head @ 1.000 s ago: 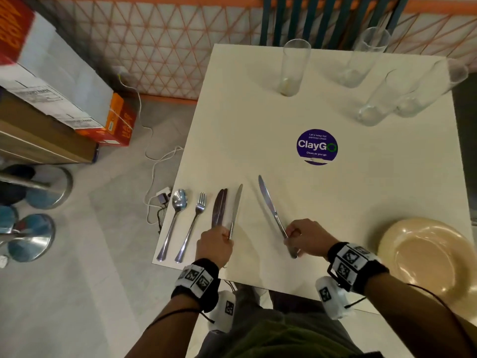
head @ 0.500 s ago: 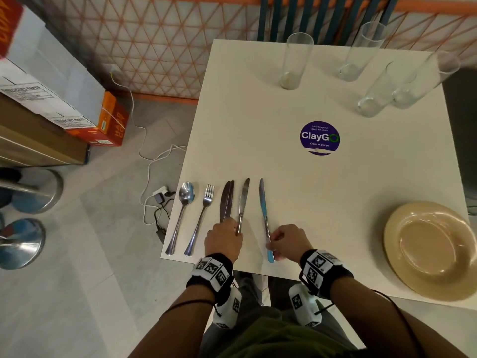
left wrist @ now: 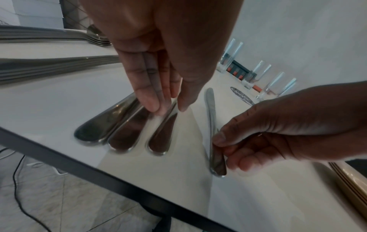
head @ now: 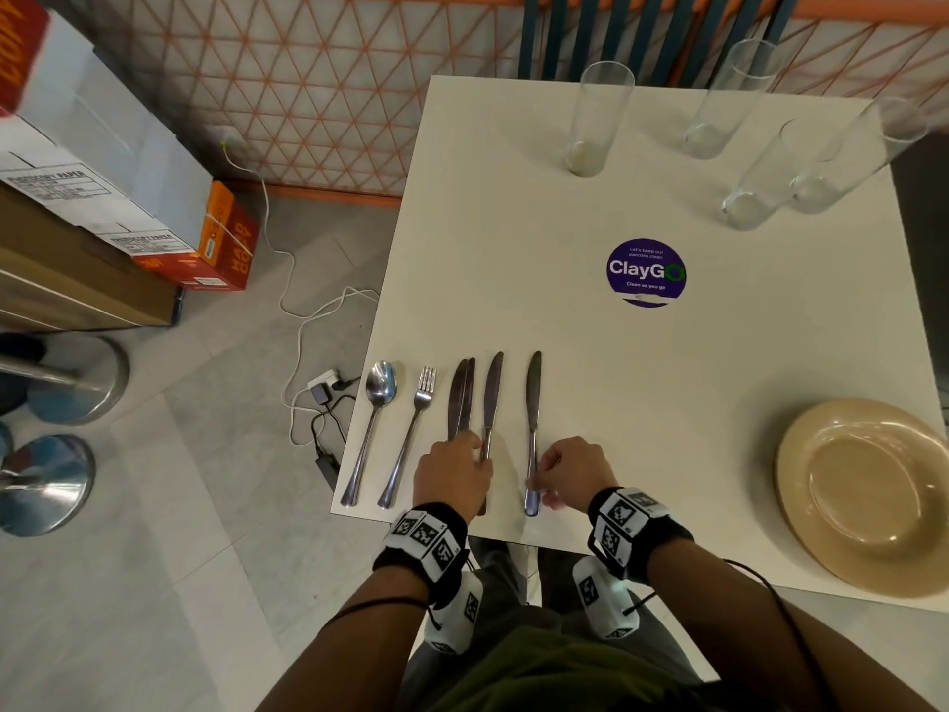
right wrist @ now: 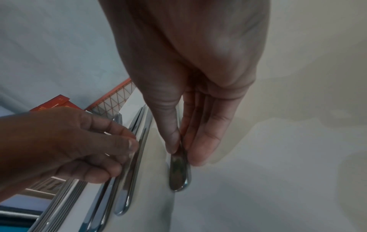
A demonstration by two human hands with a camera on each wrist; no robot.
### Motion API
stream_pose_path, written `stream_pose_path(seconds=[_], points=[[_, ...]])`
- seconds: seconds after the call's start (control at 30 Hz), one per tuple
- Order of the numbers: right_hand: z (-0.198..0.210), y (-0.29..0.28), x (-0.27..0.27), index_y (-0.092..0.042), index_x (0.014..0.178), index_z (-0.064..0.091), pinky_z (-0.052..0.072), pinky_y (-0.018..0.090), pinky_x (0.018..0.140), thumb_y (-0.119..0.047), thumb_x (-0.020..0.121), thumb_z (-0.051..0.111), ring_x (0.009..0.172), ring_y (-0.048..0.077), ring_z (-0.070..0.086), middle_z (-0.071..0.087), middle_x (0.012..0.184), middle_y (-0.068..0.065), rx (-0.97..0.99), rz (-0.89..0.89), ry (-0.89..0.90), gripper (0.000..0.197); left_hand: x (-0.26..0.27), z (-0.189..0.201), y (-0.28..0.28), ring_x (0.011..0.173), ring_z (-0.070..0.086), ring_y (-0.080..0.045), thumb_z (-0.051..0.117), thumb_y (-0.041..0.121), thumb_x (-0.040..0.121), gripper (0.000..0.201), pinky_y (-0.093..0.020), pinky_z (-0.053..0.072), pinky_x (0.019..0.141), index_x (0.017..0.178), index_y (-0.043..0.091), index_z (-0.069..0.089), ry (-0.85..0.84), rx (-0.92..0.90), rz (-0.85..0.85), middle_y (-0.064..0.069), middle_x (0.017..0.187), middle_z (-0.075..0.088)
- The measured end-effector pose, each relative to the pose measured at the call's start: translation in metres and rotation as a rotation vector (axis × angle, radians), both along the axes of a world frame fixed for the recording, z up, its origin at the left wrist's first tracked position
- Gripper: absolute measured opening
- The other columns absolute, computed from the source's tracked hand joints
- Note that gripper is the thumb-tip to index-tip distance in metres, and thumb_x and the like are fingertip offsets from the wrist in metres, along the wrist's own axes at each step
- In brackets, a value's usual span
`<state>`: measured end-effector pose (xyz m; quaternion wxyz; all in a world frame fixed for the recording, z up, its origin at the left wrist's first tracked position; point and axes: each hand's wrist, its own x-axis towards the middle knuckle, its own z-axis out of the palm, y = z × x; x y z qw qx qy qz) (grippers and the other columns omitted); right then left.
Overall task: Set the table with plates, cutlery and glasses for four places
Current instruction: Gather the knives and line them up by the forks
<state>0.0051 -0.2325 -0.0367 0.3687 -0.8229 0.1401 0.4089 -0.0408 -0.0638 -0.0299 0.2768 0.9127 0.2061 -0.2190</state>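
Knife handle pinched by right hand; left hand, fingers seemingly straight, hides three knife handles.

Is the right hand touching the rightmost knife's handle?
Touching. The right wrist view shows the right hand pinching the rightmost knife handle between thumb and fingers.

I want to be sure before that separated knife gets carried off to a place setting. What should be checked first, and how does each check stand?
1. Right hand has the single knife: ok, thumb and fingers pinch its handle.
2. Knife apart from the other knives: ok, a clear gap.
3. Left hand steadies those knives: ok, straight fingers press their handles.
4. Knife lifted: not ok, it lies on the table.
5. Plate at a place: cannot tell.
6. Four glasses distributed: not ok, all stand at the far edge.
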Motion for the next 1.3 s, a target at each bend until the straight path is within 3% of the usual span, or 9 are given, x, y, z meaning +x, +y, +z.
stream_pose_path(seconds=[0.1, 0.17, 0.27, 0.4, 0.6, 0.9, 1.3], points=[[0.0, 0.004, 0.0, -0.013, 0.072, 0.06, 0.06, 0.03, 0.062, -0.01, 0.071, 0.083, 0.056, 0.023, 0.069, 0.072, 0.069, 0.008, -0.039, 0.061, -0.042, 0.023, -0.001, 0.001, 0.011, 0.085, 0.067, -0.017, 0.057, 0.034, 0.094, 0.025, -0.028, 0.054, 0.078, 0.115, 0.022, 0.061, -0.056, 0.022, 0.025, 0.003, 0.102, 0.069], [-0.001, 0.007, 0.0, -0.016, 0.075, 0.06, 0.061, 0.034, 0.07, -0.012, 0.069, 0.081, 0.064, 0.025, 0.07, 0.073, 0.076, 0.008, -0.062, 0.101, -0.054, 0.022, -0.004, 0.003, 0.02, 0.091, 0.063, -0.014, 0.056, 0.032, 0.095, 0.023, -0.025, 0.047, 0.079, 0.113, 0.02, 0.061, -0.096, 0.085, 0.023, 0.004, 0.104, 0.066], [-0.002, 0.012, -0.002, -0.022, 0.078, 0.059, 0.06, 0.04, 0.079, -0.018, 0.068, 0.08, 0.078, 0.028, 0.071, 0.072, 0.084, 0.007, -0.058, 0.121, -0.061, 0.024, -0.008, 0.004, 0.028, 0.102, 0.062, -0.02, 0.055, 0.033, 0.094, 0.028, -0.034, 0.049, 0.09, 0.119, 0.02, 0.059, -0.081, 0.102, 0.071, 0.0, 0.115, 0.062], [-0.006, 0.019, -0.002, -0.024, 0.083, 0.058, 0.059, 0.041, 0.082, -0.029, 0.074, 0.079, 0.082, 0.029, 0.071, 0.072, 0.087, 0.006, -0.049, 0.08, -0.087, 0.023, -0.011, -0.001, 0.031, 0.109, 0.06, -0.023, 0.056, 0.036, 0.093, 0.037, -0.037, 0.048, 0.095, 0.126, 0.018, 0.056, -0.027, 0.093, 0.075, -0.001, 0.122, 0.061], [-0.008, 0.032, -0.004, -0.024, 0.082, 0.058, 0.06, 0.043, 0.08, -0.023, 0.075, 0.078, 0.079, 0.03, 0.072, 0.071, 0.088, 0.007, -0.027, 0.067, -0.114, 0.021, -0.008, -0.005, 0.029, 0.1, 0.061, -0.021, 0.055, 0.032, 0.094, 0.031, -0.031, 0.045, 0.087, 0.122, 0.019, 0.056, -0.05, 0.076, 0.012, -0.002, 0.111, 0.062], [-0.009, 0.049, -0.011, -0.023, 0.081, 0.058, 0.059, 0.045, 0.08, -0.019, 0.073, 0.074, 0.078, 0.031, 0.072, 0.073, 0.082, 0.008, 0.007, 0.052, -0.119, 0.018, -0.005, -0.01, 0.031, 0.102, 0.061, -0.018, 0.056, 0.03, 0.093, 0.037, -0.031, 0.045, 0.091, 0.129, 0.02, 0.055, -0.07, 0.008, 0.015, 0.0, 0.11, 0.066], [-0.012, 0.061, -0.017, -0.028, 0.078, 0.056, 0.059, 0.043, 0.082, -0.025, 0.071, 0.074, 0.079, 0.031, 0.071, 0.073, 0.085, 0.008, 0.022, 0.056, -0.139, 0.019, -0.007, -0.01, 0.03, 0.101, 0.061, -0.018, 0.056, 0.028, 0.094, 0.036, -0.031, 0.046, 0.089, 0.129, 0.019, 0.056, -0.083, 0.002, 0.015, -0.001, 0.11, 0.065]])
